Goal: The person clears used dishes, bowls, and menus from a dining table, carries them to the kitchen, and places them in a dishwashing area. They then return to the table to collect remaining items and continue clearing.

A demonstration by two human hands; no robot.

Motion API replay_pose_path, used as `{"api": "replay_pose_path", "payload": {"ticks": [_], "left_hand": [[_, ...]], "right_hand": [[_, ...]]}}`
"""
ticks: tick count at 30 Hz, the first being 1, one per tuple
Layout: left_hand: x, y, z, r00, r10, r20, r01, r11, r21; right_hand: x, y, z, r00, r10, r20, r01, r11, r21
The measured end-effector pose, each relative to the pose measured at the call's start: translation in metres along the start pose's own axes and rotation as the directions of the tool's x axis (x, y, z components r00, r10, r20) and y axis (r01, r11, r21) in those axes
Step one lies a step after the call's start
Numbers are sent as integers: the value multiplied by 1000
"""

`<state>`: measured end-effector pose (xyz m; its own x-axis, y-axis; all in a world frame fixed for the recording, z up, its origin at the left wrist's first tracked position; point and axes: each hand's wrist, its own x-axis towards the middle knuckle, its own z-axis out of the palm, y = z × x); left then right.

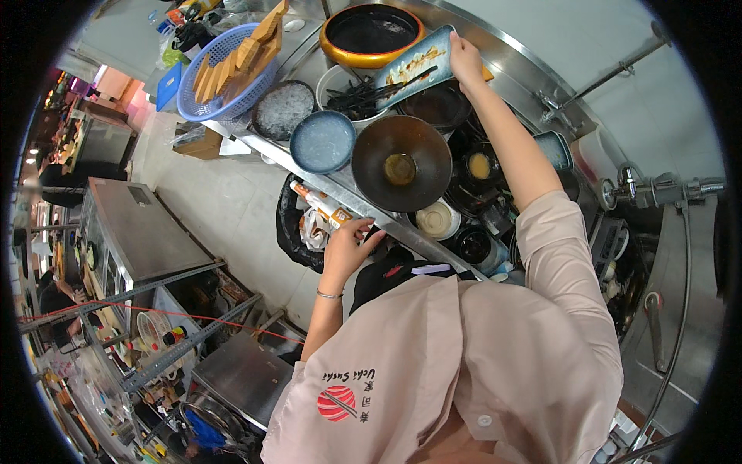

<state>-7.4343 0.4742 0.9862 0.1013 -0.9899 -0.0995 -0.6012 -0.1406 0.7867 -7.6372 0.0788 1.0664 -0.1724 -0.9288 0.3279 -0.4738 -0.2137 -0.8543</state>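
My right hand [467, 58] grips the end of a tilted blue rectangular plate [421, 58] with brown food smears, over a white tub of black utensils [357, 99]. My left hand [352, 241] is at the counter's metal edge [309, 174], fingers curved and apart, beside a black-lined bin [290, 232] with orange-and-white packaging [325, 203]. Between my hands sit a large dark bowl [402, 139], a round blue plate [323, 142] and a bowl of white crushed material [282, 110]. Stacked black dishes [471, 182] and a cream bowl [433, 221] stand to the right.
A blue basket [205, 85] of wooden boards and a gold-rimmed black tub [372, 35] stand at the back. Taps [641, 189] and a hose line the right wall. At left are a steel unit [143, 224], metal shelving [174, 356] and another person's arm [71, 292].
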Motion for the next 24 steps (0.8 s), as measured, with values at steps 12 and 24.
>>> {"api": "replay_pose_path", "payload": {"ticks": [12, 24], "left_hand": [[38, 11, 0, 990, 140, -3, -140, 989, -43], [-54, -8, 17, 969, -125, -213, 125, 992, -14]], "right_hand": [[10, -65, 4, 969, -229, 89, 240, 959, -148], [87, -24, 40, 661, -453, 598, 639, 757, -134]]}}
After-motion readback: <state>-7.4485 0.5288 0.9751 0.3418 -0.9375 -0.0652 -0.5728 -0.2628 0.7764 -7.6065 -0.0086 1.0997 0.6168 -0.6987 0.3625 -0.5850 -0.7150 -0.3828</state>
